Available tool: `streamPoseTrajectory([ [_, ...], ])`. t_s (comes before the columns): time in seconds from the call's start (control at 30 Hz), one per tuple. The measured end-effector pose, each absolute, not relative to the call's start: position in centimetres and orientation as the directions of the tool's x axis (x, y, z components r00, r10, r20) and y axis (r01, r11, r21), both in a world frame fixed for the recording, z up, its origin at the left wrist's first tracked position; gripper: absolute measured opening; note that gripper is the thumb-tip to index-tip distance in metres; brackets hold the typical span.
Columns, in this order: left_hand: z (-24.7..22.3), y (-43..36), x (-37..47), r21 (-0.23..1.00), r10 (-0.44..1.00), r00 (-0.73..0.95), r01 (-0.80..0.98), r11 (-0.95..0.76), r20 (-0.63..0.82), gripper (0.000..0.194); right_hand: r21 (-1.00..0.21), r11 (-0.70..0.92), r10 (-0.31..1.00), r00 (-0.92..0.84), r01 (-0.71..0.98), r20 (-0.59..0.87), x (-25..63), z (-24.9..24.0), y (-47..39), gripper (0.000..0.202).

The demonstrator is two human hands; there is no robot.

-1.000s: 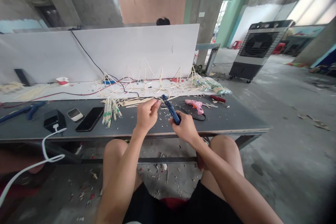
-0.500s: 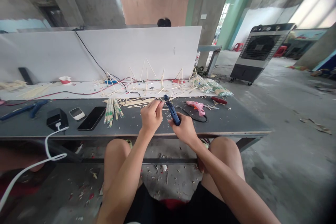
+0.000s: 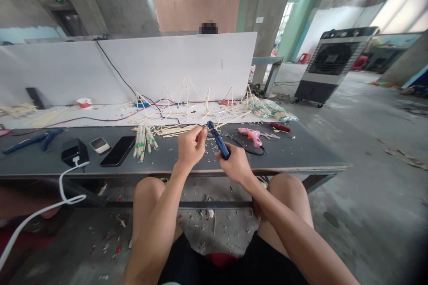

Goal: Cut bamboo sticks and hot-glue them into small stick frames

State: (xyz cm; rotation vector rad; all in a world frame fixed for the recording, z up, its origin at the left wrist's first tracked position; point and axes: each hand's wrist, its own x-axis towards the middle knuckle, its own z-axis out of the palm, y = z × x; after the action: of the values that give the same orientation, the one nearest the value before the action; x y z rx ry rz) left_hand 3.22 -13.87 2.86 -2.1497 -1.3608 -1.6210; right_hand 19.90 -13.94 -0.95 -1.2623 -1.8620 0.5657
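Note:
My right hand (image 3: 236, 161) is wrapped round the handles of a pair of blue pliers (image 3: 219, 141), which point up and away from me over the table. My left hand (image 3: 192, 144) is closed in a pinch just left of the plier jaws. Whatever its fingertips hold is too small to make out. Behind the hands lie loose thin wooden sticks (image 3: 175, 130). To the left of them are several wrapped bundles of sticks (image 3: 143, 142). A pink glue gun (image 3: 250, 136) rests to the right of the pliers.
Small stick frames (image 3: 187, 93) stand on the white strip before a white partition (image 3: 133, 67). A black phone (image 3: 118, 150), a dark charger block (image 3: 75, 152) with a white cable and a blue tool (image 3: 31, 140) lie left. A red-handled tool (image 3: 280, 127) lies right.
The plier head has shifted slightly left toward my left fingertips. My left hand has moved very little, and the rest of the table is the same.

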Motion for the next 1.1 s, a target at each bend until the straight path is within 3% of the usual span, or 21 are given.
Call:
streamPoseTrajectory([
  [0.2,1.7,-13.3,3.2,0.275,0.419,0.000,0.754,-0.596,0.908,0.022,-0.732,0.394,0.915,-0.168,0.556,0.366,19.6,-1.0,-14.1,0.012],
  [0.33,1.3,-13.1,3.5,0.189,0.362,0.038,0.800,-0.570,0.931,0.027,-0.735,0.408,0.909,-0.167,0.542,0.382,19.4,-1.3,-14.3,0.012],
  [0.8,2.5,-13.7,2.8,0.288,0.505,0.051,0.770,-0.570,0.861,0.038,-0.702,0.406,0.909,-0.177,0.586,0.377,19.6,-0.9,-14.3,0.011],
  [1.0,1.6,-13.3,2.9,0.213,0.402,0.045,0.790,-0.574,0.915,0.026,-0.720,0.408,0.910,-0.185,0.562,0.371,19.4,-0.9,-14.4,0.015],
  [1.1,1.3,-13.1,2.9,0.183,0.384,0.060,0.804,-0.566,0.921,0.031,-0.709,0.419,0.904,-0.185,0.568,0.386,19.5,-1.1,-14.3,0.014],
])
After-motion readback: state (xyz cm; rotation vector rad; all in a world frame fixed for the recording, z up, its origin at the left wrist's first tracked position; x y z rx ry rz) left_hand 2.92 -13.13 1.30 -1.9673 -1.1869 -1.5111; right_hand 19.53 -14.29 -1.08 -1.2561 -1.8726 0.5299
